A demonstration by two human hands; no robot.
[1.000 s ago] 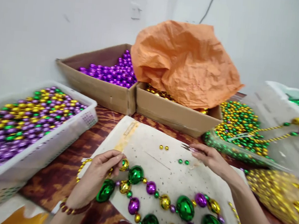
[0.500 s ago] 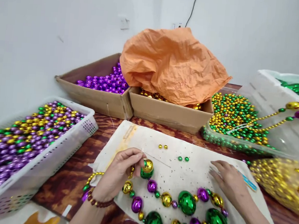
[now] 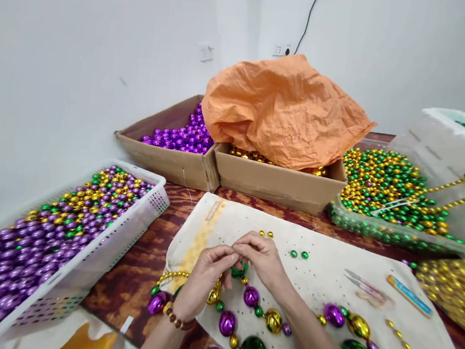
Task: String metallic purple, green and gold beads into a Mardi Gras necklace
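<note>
My left hand (image 3: 209, 275), wearing a beaded bracelet (image 3: 179, 318), is closed in a pinch at the end of a bead necklace. My right hand (image 3: 263, 258) meets it fingertip to fingertip, also pinched; what lies between its fingers is too small to make out. A green bead (image 3: 239, 269) shows just under the fingers. The bead necklace (image 3: 251, 296), of shiny purple, gold and green balls, runs down the white cloth (image 3: 312, 290), partly hidden by my right forearm. Two small gold beads (image 3: 266, 234) and two small green beads (image 3: 299, 255) lie beyond my hands.
A white basket (image 3: 143, 210) of mixed beads stands left. Cardboard boxes (image 3: 276, 184) hold purple and gold beads, one under an orange sheet (image 3: 286, 114). At right are a clear tub (image 3: 390, 234) of beads, snips (image 3: 365, 286), a blue-labelled cutter (image 3: 409, 296) and a gold bead strand (image 3: 407, 346).
My right hand has moved left from the cloth's right side to meet my left fingertips. The snips and gold strand, which my right arm was covering, now show. The whole view has shifted slightly.
</note>
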